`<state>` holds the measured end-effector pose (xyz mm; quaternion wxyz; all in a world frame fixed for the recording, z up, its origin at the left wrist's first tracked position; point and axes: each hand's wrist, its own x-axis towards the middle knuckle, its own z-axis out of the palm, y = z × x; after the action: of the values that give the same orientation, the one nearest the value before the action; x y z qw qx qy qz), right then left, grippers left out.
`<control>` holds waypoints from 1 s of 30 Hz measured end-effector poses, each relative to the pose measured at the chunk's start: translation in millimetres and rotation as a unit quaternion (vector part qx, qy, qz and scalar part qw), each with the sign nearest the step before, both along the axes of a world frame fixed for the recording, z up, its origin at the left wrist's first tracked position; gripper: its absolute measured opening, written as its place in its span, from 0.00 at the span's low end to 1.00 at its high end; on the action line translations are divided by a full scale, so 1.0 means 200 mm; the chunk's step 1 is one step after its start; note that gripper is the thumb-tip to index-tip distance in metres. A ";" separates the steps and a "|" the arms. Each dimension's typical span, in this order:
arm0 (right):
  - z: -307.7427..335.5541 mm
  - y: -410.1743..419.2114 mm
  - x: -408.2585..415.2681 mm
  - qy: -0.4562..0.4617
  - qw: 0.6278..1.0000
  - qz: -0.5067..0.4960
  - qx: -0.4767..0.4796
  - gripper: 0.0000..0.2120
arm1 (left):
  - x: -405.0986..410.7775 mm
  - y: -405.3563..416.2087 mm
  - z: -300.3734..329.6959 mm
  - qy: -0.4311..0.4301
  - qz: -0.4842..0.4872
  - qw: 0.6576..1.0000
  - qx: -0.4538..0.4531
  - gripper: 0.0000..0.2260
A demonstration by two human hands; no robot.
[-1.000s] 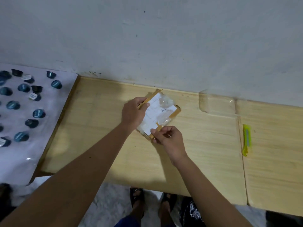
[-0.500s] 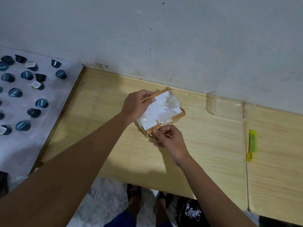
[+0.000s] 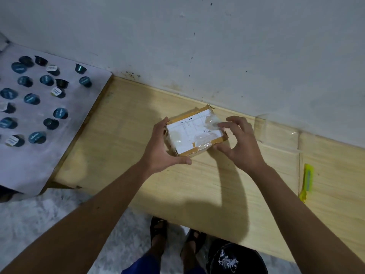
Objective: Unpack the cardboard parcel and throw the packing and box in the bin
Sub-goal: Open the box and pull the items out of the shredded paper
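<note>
Parcel: a small flat cardboard box (image 3: 196, 132) with a white label and crinkled clear tape on top, held over the wooden counter (image 3: 138, 115) close to the wall; I cannot tell whether it touches the wood.
Left hand: the left hand (image 3: 162, 149) grips the parcel's left end, fingers curled over the far edge, thumb along the near bottom corner.
Right hand: the right hand (image 3: 240, 143) sits just at the parcel's right end, fingers spread and bent in a loose claw. Its fingertips (image 3: 220, 126) are at the tape on the top right corner and the thumb is near the lower edge. Whether they pinch anything I cannot tell.
Cutter: a yellow cutter (image 3: 306, 181) lies flat on the counter well to the right, apart from both hands.
Left side: a white sheet (image 3: 29, 165) lies beside the counter with many small dark blue capsules (image 3: 60, 113) scattered over it, some upside down.
Below: the person's feet in dark sandals (image 3: 158, 229) stand on a pale floor at the counter's near edge.
Wall: grey and stained, running along the counter's back.
</note>
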<state>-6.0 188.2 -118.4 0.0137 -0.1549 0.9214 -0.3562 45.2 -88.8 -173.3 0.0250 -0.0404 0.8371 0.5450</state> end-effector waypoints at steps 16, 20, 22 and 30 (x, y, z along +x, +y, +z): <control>0.12 0.03 -0.15 0.189 0.981 0.037 -0.032 0.09 | -0.03 -0.03 0.04 0.024 -0.100 0.992 -0.069 0.61; 0.21 0.00 -0.31 0.151 0.986 0.002 -0.067 0.07 | -0.03 -0.01 0.06 -0.004 -0.118 0.988 -0.095 0.62; 0.21 -0.01 -0.36 0.134 0.989 -0.005 -0.069 0.06 | -0.03 -0.01 0.06 -0.014 -0.121 0.986 -0.116 0.65; 0.11 -0.04 -0.51 0.006 0.994 -0.029 -0.106 0.04 | -0.03 -0.02 0.03 -0.030 -0.119 0.983 -0.134 0.69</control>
<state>-107.2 179.3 -96.4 -0.0191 -0.1308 0.8827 -0.4511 39.4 -93.7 -167.8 0.1095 0.0400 0.9000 0.4199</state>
